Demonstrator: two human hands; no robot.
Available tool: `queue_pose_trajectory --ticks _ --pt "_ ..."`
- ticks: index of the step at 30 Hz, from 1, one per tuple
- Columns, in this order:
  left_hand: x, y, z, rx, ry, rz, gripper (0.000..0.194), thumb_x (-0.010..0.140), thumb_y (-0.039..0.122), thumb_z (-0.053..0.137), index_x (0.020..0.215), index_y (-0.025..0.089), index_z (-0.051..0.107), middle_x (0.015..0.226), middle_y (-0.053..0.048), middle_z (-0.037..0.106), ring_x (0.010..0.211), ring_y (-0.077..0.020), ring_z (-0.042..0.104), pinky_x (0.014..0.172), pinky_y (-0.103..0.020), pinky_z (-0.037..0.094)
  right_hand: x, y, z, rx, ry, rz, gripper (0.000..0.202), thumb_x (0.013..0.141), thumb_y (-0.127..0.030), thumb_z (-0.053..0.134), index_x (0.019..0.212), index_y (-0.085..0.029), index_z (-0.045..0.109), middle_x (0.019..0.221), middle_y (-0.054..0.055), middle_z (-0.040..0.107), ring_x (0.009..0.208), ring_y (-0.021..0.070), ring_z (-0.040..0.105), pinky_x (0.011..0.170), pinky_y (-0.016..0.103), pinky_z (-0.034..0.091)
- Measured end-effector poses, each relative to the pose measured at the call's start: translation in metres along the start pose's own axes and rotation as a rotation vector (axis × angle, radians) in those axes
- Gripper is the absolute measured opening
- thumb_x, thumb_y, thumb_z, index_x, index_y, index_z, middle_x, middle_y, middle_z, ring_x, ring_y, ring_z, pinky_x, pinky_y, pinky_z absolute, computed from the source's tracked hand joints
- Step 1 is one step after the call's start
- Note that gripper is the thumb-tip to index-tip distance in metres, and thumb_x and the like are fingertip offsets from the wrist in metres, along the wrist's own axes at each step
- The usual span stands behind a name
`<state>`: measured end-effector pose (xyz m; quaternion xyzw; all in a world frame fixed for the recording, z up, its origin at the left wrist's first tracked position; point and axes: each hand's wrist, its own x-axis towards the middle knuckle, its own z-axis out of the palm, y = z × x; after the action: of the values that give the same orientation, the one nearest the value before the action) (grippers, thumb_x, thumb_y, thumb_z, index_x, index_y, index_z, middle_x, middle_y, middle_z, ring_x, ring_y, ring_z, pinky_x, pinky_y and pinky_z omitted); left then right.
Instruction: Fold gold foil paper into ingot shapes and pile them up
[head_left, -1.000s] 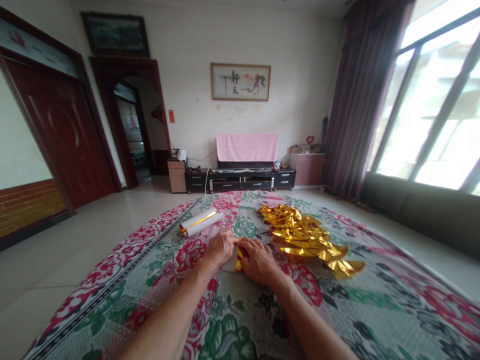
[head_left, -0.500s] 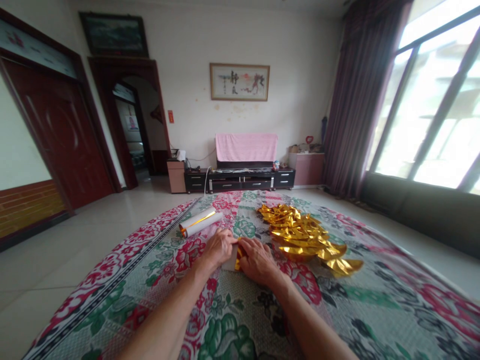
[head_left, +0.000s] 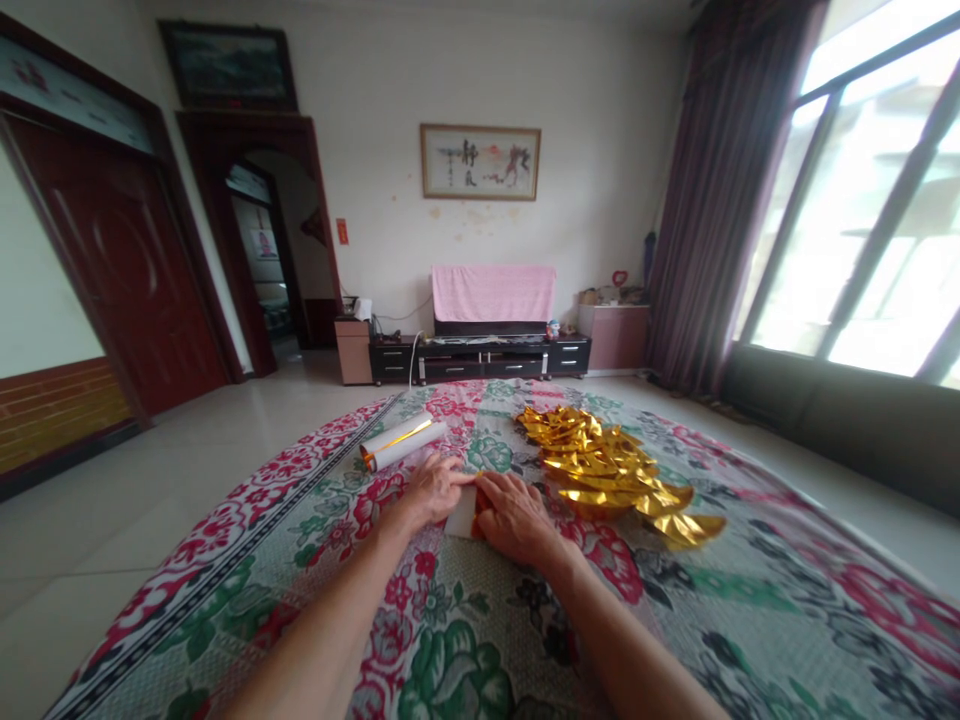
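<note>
A small sheet of gold foil paper, pale on its upturned side, lies partly folded on the cloth between my hands. My left hand is at its upper left, index finger reaching along the top edge and the other fingers curled. Over the right part of the sheet, my right hand bends its fingers onto the paper and hides much of it. The two index fingertips nearly meet at the top edge. Folded gold foil ingots lie nested in a row to the right. A loose roll of foil paper rests beyond my left hand.
A flowered cloth in red, green and grey covers the round table. Beyond its far edge stand a low black cabinet and a pink cloth draped over something. A window and a dark curtain are on the right.
My left hand has shifted slightly left, its index finger now straighter. Less gold and more of the sheet's pale side shows between my hands. The ingots and roll stay where they were.
</note>
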<state>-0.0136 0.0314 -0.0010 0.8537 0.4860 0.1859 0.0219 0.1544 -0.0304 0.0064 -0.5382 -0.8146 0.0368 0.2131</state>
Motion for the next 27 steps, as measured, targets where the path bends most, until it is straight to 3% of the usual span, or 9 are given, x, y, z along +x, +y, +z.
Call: queue_pose_trajectory --ticks 6,12,19,27 --pt "0.002 0.0 0.003 -0.046 -0.007 -0.075 0.044 0.072 0.012 0.039 0.103 0.029 0.066 0.12 -0.001 0.055 0.106 -0.0186 0.048 0.097 -0.034 0.034 0.001 0.0 0.002 -0.007 0.022 -0.008 0.042 0.076 -0.028 0.04 0.117 -0.03 0.049 0.12 0.001 0.051 0.106 0.0211 0.041 0.089 0.034 0.027" --pt "0.009 0.003 0.006 -0.075 0.06 -0.132 0.035 0.074 0.018 0.042 0.093 0.028 0.07 0.104 0.0 0.061 0.095 -0.0154 0.053 0.09 -0.027 0.04 0.0 -0.003 0.002 -0.01 0.021 0.014 0.042 0.077 -0.028 0.04 0.118 -0.031 0.048 0.12 0.001 0.051 0.107 0.0212 0.04 0.088 0.034 0.027" --pt "0.001 0.0 0.009 0.013 0.077 -0.012 0.042 0.075 0.017 0.042 0.108 0.033 0.062 0.109 0.0 0.055 0.1 -0.0164 0.048 0.094 -0.03 0.036 0.0 -0.002 0.005 -0.006 0.055 0.008 0.036 0.077 -0.028 0.041 0.112 -0.028 0.051 0.12 0.002 0.051 0.106 0.0215 0.04 0.086 0.034 0.028" --pt "-0.002 0.005 0.009 0.102 0.033 0.005 0.047 0.077 0.017 0.039 0.119 0.035 0.053 0.116 -0.002 0.049 0.105 -0.0188 0.044 0.095 -0.034 0.033 0.0 -0.001 0.006 -0.007 0.063 0.019 0.03 0.081 -0.031 0.038 0.107 -0.028 0.053 0.114 0.002 0.053 0.104 0.0209 0.041 0.086 0.034 0.027"
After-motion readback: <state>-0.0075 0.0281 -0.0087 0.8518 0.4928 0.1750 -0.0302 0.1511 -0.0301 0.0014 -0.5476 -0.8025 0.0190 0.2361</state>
